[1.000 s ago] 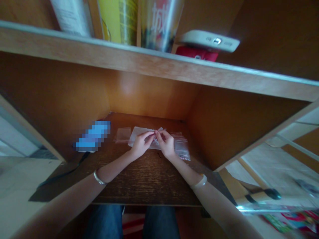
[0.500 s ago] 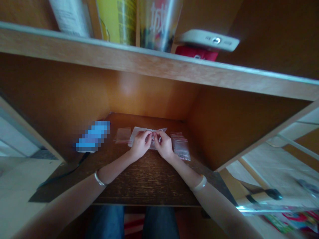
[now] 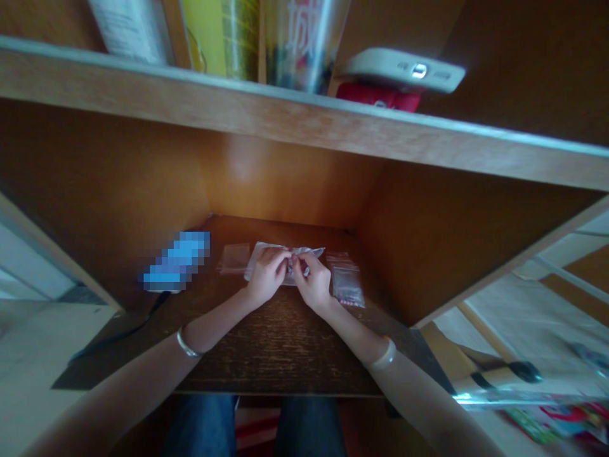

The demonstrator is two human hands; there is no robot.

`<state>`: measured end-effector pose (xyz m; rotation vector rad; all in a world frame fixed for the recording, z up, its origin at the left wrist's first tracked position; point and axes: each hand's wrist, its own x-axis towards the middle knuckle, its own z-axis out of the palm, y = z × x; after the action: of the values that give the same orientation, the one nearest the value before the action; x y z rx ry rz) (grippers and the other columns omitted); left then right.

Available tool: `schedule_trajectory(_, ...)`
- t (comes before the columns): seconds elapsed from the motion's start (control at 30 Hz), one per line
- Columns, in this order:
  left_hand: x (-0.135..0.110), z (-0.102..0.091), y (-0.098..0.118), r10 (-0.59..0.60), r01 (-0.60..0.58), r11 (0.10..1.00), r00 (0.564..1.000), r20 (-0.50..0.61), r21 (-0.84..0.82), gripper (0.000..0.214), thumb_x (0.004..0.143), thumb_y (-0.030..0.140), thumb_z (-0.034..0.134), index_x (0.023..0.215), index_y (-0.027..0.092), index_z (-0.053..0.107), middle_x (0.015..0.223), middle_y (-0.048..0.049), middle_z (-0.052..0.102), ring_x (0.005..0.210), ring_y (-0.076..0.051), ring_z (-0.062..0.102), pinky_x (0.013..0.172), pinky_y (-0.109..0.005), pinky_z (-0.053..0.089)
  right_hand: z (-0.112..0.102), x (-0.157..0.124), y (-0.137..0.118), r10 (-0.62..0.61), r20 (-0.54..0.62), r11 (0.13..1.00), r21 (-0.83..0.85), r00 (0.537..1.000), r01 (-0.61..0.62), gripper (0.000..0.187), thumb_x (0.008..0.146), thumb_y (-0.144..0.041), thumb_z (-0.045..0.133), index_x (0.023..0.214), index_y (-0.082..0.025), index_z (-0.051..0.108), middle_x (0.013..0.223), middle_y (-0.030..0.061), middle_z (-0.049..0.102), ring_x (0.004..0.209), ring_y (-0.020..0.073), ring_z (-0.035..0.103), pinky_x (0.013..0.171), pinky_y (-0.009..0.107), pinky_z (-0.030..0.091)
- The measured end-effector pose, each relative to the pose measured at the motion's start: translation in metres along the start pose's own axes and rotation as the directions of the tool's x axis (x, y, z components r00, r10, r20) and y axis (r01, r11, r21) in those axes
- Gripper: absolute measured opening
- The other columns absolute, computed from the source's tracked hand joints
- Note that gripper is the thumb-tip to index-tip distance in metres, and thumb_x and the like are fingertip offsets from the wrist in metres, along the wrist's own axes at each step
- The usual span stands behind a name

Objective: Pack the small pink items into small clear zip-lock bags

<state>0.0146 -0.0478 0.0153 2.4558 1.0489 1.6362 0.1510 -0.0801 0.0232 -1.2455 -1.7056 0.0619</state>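
"Where's the clear plastic bag [image 3: 309, 252] on my feed?"
"Center frame, on the wooden desk [image 3: 280, 336]."
"And my fingers [image 3: 287, 256]?"
"Clenched on it: left hand [image 3: 268, 276] and right hand [image 3: 311, 279] both pinch its top edge. A zip bag [image 3: 346, 285] lies just right."

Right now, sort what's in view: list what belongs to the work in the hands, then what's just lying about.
In use: left hand and right hand pinching a crumpled clear plastic bag; beside them, a clear zip bag and a flat clear bag.
Lying about: blurred blue object, black cable, white device on the shelf.
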Motion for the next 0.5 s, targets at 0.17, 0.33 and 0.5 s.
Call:
schedule_trajectory(0.17, 0.001, 0.003, -0.004, -0.017, 0.018, 1.0, 0.999, 0.037, -0.016, 0.028, 0.084, 0.007, 0.049, 0.102, 0.022, 0.064, 0.11, -0.0066, 0.068, 0.099, -0.021, 0.063, 0.09, -0.042, 0.049, 0.0, 0.001, 0.002, -0.026, 0.067, 0.999, 0.042, 0.997, 0.023, 0.023, 0.091, -0.032, 0.042, 0.088, -0.022, 0.062, 0.081, 0.0055, 0.065, 0.069, 0.0164, 0.057, 0.065, 0.028, 0.043)
schedule_trajectory(0.33, 0.0, 0.006, -0.014, -0.066, 0.068, 0.996, 0.997, 0.04, -0.052, 0.037, 0.084, 0.009, 0.053, 0.117, 0.024, 0.06, 0.119, -0.0072, 0.064, 0.108, -0.022, 0.06, 0.094, -0.043, 0.048, 0.003, 0.001, 0.004, 0.015, 0.114, 0.978, 0.204, 0.993, -0.038, 0.02, 0.087, -0.036, 0.049, 0.082, -0.022, 0.063, 0.08, 0.0042, 0.064, 0.07, 0.0161, 0.057, 0.067, 0.028, 0.046)
schedule_trajectory(0.5, 0.002, 0.004, -0.018, -0.101, 0.103, 0.994, 0.994, 0.04, -0.041, 0.044, 0.084, 0.014, 0.057, 0.127, 0.025, 0.053, 0.122, -0.0086, 0.062, 0.109, -0.022, 0.059, 0.094, -0.044, 0.048, 0.013, 0.008, 0.01, 0.358, 0.191, 0.694, 0.601, 0.914, -0.397, 0.029, 0.081, -0.049, 0.057, 0.082, -0.02, 0.058, 0.073, 0.0016, 0.064, 0.06, 0.0132, 0.059, 0.057, 0.026, 0.048)
